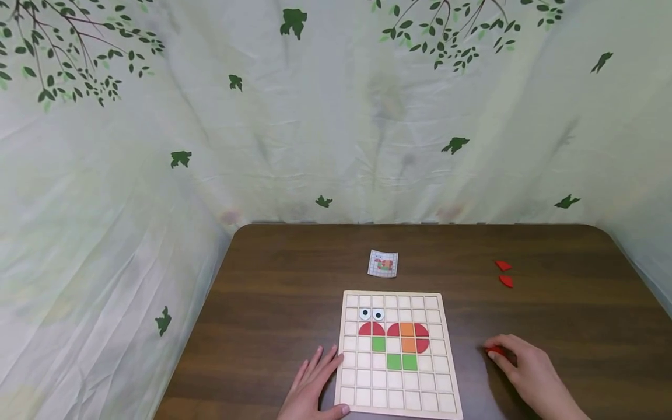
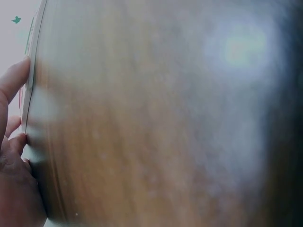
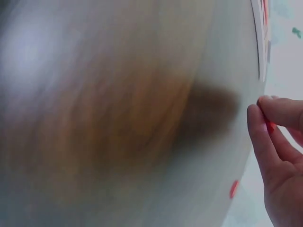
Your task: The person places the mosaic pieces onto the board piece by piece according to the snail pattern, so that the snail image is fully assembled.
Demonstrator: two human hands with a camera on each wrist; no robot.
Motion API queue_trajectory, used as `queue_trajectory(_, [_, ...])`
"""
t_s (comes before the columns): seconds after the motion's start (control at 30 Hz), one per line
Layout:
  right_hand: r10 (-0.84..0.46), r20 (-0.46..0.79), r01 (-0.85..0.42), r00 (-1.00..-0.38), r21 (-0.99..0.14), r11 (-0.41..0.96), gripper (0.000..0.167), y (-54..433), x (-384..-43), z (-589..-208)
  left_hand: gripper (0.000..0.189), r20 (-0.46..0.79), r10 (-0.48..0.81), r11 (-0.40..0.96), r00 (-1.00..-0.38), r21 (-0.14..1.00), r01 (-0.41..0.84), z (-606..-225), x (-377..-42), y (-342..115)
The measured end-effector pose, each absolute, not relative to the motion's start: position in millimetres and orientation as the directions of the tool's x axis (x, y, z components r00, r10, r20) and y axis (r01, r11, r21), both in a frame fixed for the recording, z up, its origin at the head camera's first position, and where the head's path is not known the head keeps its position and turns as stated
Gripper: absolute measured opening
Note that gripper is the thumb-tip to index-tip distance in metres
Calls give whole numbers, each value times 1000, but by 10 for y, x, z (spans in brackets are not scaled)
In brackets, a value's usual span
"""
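Observation:
A wooden grid board lies on the table, with red quarter-circle tiles, orange square tiles, green square tiles and two eye tiles set in its cells. My left hand rests at the board's left edge, fingers fairly straight and touching its side. To the right of the board, my right hand pinches a red tile between thumb and fingers. Its exact shape is mostly hidden. In the right wrist view, only a bit of the red tile shows between the fingertips.
Two loose red quarter-circle tiles lie at the table's back right. Behind the board is a small picture card with a coloured grid pattern. The brown table ends against a leaf-printed curtain.

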State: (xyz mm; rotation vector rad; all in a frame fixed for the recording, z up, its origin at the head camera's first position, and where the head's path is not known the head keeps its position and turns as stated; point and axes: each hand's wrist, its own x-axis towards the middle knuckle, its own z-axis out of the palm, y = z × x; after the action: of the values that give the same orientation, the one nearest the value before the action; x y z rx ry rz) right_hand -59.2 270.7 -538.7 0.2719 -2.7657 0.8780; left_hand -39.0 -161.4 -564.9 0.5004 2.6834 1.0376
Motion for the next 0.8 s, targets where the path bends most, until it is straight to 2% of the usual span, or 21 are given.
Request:
queue_trajectory(0.23, [-104,273,-253,-956,-599,759,35,2489,-643,-5363,81,-82,393,705,-916,666,243,-5647,-385,-1615])
queue_trajectory(0.6, [9,99,-66,-995,-722,688,21,2128,-792,-5243,82,-134,380,705,-915,682,193,-5631,-402,-1598])
queue_trajectory(0.8, [13,0,7,-1000,-819,573,23,1929,-876,-5261,83,-133,379,711,-916,675,196,-5614,-397,-1590])
